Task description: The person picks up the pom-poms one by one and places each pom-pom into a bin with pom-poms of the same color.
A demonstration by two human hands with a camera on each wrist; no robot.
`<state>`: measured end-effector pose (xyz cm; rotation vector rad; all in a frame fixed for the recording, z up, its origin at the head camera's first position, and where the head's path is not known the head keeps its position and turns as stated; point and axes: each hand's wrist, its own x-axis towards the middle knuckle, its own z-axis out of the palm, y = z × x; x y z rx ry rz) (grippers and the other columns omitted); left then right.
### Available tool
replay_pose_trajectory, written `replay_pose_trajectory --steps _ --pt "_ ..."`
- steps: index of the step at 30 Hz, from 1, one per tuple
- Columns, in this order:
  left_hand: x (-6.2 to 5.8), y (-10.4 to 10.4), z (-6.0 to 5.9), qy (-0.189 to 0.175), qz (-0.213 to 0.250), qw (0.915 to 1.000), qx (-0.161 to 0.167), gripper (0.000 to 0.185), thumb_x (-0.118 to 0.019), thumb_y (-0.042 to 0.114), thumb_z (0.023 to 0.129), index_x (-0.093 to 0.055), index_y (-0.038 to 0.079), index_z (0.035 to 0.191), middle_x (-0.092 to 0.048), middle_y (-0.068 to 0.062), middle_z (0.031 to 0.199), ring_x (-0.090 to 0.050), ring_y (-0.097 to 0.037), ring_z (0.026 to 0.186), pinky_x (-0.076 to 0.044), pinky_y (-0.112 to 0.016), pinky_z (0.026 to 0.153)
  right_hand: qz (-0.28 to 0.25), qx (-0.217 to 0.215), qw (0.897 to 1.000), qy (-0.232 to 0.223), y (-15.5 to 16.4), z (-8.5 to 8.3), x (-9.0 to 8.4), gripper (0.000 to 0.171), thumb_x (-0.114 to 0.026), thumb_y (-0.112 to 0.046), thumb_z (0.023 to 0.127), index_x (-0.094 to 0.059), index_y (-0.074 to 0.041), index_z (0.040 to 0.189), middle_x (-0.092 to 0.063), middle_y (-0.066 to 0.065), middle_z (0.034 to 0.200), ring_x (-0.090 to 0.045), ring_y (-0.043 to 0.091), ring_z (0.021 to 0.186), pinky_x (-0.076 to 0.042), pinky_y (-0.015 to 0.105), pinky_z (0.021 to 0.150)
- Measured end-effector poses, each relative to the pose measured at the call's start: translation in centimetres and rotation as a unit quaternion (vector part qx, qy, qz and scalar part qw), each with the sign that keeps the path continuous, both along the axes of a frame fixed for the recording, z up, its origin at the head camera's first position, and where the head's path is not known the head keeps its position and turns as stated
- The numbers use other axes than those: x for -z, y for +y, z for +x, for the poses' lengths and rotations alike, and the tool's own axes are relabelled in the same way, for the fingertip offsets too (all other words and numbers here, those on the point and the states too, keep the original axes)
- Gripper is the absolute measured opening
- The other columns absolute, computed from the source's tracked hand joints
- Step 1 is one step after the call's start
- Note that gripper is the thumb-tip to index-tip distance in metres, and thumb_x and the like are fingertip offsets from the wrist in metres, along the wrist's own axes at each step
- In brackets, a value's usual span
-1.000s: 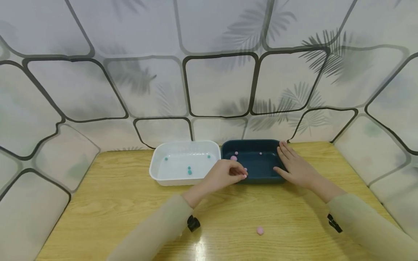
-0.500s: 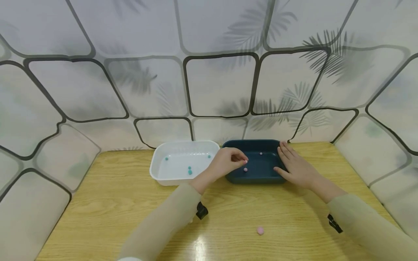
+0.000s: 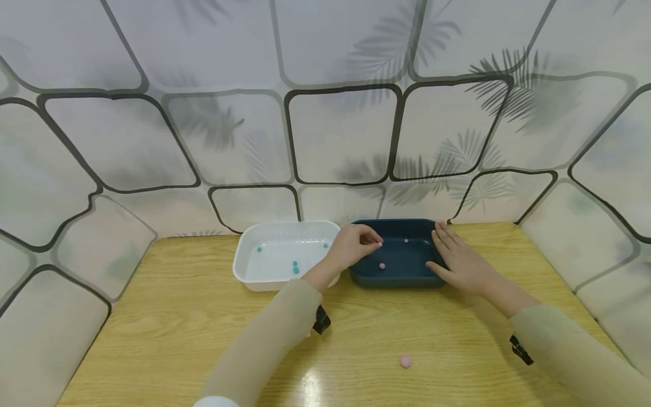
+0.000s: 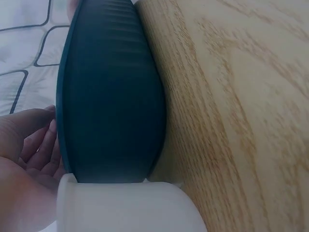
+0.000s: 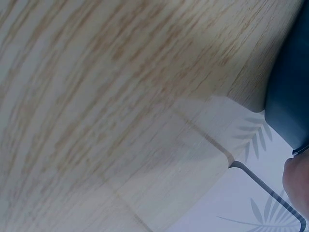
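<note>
My left hand (image 3: 353, 246) is over the left end of the dark blue tray (image 3: 402, 281), its thumb and index finger pinching a small pink ball (image 3: 380, 244). In the left wrist view the fingertips of the left hand (image 4: 34, 145) are partly hidden behind the tray's rim. My right hand (image 3: 463, 263) rests on the tray's right rim with fingers straight; only a bit of it (image 5: 297, 181) shows in the right wrist view. Inside the tray are one pink ball (image 3: 382, 265) and a tinier one (image 3: 406, 241); the left hand covers the tray's left end.
A white tray (image 3: 274, 284) with several teal balls (image 3: 295, 270) stands left of the blue one. Another pink ball (image 3: 405, 361) lies on the wooden table (image 3: 356, 339) near the front. Patterned fabric (image 3: 341, 135) rises behind the trays and at both sides.
My left hand has moved from the blue tray's front left edge farther back, still pinching the pink ball, and now hides the pink balls at the tray's left end. The right hand stays put.
</note>
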<state>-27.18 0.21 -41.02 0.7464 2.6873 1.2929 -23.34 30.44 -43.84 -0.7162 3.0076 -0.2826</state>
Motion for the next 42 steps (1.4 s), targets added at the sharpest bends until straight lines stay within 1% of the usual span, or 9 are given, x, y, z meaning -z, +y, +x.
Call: replay_pose_trajectory --steps 4,8,16,20,25,31,38,42 --pt "0.3 0.0 -0.2 0.003 -0.012 0.9999 -0.003 0.011 -0.074 0.014 0.101 -0.083 0.008 0.105 -0.081 -0.009 0.101 -0.073 -0.02 0.089 -0.056 -0.019 0.074 -0.001 0.0 1.0 -0.002 0.0 0.0 0.0 0.09 -0.055 -0.047 0.109 -0.02 0.015 0.162 -0.006 0.035 0.174 -0.006 0.05 0.164 -0.019 0.065 0.131" --pt "0.5 0.0 -0.2 0.007 -0.026 0.9996 0.001 0.01 -0.074 0.014 0.101 -0.082 0.008 0.104 -0.08 -0.008 0.1 -0.072 -0.018 0.089 -0.056 -0.02 0.075 0.001 0.0 1.0 0.0 0.0 0.0 0.1 0.09 -0.055 -0.047 0.109 -0.02 0.015 0.162 -0.006 0.035 0.174 -0.005 0.05 0.164 -0.019 0.065 0.131" --pt "0.6 0.1 -0.2 0.01 -0.039 0.9992 -0.002 0.011 -0.073 0.015 0.102 -0.082 0.01 0.105 -0.08 -0.007 0.101 -0.072 -0.018 0.09 -0.058 -0.022 0.078 -0.006 0.0 1.0 0.005 0.2 0.0 0.3 0.09 -0.055 -0.048 0.109 -0.02 0.016 0.162 -0.007 0.035 0.174 -0.005 0.05 0.164 -0.019 0.065 0.131" --pt "0.7 0.1 -0.4 0.01 -0.044 0.999 -0.003 0.012 -0.073 0.014 0.102 -0.082 0.009 0.108 -0.08 -0.008 0.104 -0.073 -0.02 0.094 -0.059 -0.025 0.081 -0.007 -0.001 1.0 0.007 0.3 0.0 0.4 0.09 -0.055 -0.048 0.109 -0.02 0.016 0.162 -0.007 0.035 0.174 -0.005 0.05 0.164 -0.019 0.065 0.131" --pt "1.1 0.0 -0.7 0.012 -0.052 0.9985 -0.005 0.014 -0.072 0.013 0.103 -0.081 0.008 0.112 -0.079 -0.007 0.107 -0.073 -0.02 0.098 -0.06 -0.027 0.085 -0.011 -0.002 1.0 0.008 0.4 -0.1 0.6 0.089 -0.054 -0.047 0.109 -0.02 0.016 0.162 -0.006 0.036 0.174 -0.005 0.05 0.164 -0.017 0.065 0.131" --pt "1.2 -0.3 -0.7 0.01 -0.044 0.999 0.003 0.016 -0.071 0.013 0.103 -0.081 0.006 0.114 -0.079 -0.008 0.108 -0.073 -0.021 0.098 -0.06 -0.028 0.086 -0.007 0.0 1.0 0.003 0.4 -0.2 0.6 0.09 -0.053 -0.048 0.11 -0.018 0.016 0.163 -0.004 0.035 0.174 -0.002 0.05 0.164 -0.016 0.064 0.132" --pt "1.0 -0.8 -0.1 0.007 -0.025 0.9996 0.012 0.016 -0.071 0.012 0.103 -0.081 0.004 0.114 -0.08 -0.01 0.109 -0.074 -0.023 0.098 -0.06 -0.026 0.085 -0.006 0.002 1.0 -0.001 0.2 -0.1 0.4 0.089 -0.054 -0.046 0.11 -0.017 0.015 0.163 -0.005 0.034 0.174 -0.003 0.049 0.164 -0.017 0.065 0.131" --pt "1.2 -1.1 0.2 0.018 -0.013 0.9997 0.009 0.015 -0.073 0.013 0.101 -0.081 0.004 0.112 -0.081 -0.01 0.106 -0.074 -0.02 0.093 -0.06 -0.024 0.081 -0.006 0.003 1.0 -0.003 0.1 -0.1 0.2 0.089 -0.055 -0.046 0.109 -0.017 0.015 0.163 -0.005 0.034 0.174 -0.004 0.05 0.164 -0.017 0.065 0.131"
